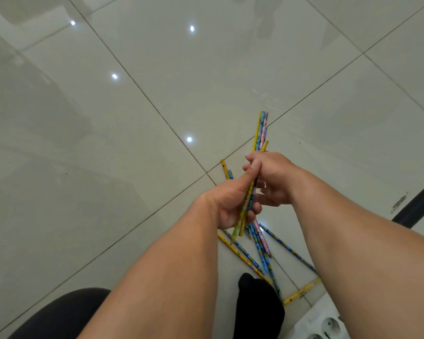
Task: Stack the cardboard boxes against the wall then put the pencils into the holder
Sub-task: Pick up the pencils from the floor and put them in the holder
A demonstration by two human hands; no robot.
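A bundle of patterned pencils [261, 129], yellow, blue and pink, stands nearly upright between both hands above the floor. My left hand [230, 204] grips the lower part of the bundle, thumb pressed along it. My right hand [272, 177] curls round the bundle higher up, just behind the left. Several loose pencils [260, 250] lie scattered on the tiles below my hands, and a yellow pencil [301, 291] lies near my right forearm. No cardboard boxes and no pencil holder are in view.
Glossy pale floor tiles [132, 143] fill the view, reflecting ceiling lights. A foot in a black sock [257, 307] stands below the pencils. A white power strip [323, 326] lies at the bottom right. A dark strip [419, 204] runs along the right edge.
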